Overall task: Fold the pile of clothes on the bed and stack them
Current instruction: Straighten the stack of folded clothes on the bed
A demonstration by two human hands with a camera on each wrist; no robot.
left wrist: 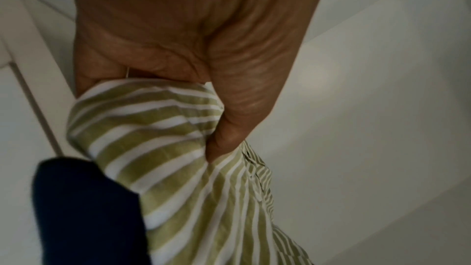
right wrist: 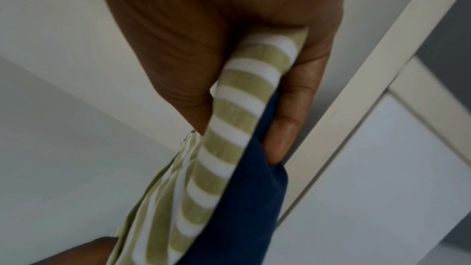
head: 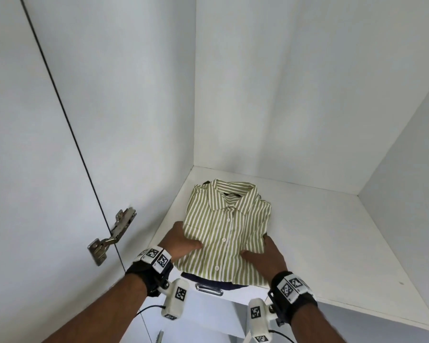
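On shelf (head: 332,243), L hand (head: 181,243) & R hand (head: 265,256) fingers clamped round striped shirt (head: 228,231).

White wardrobe shelf (head: 332,243), bearing near its left front corner a folded navy garment (head: 208,283), front edge overhanging, topped by a folded green-striped shirt (head: 228,226).
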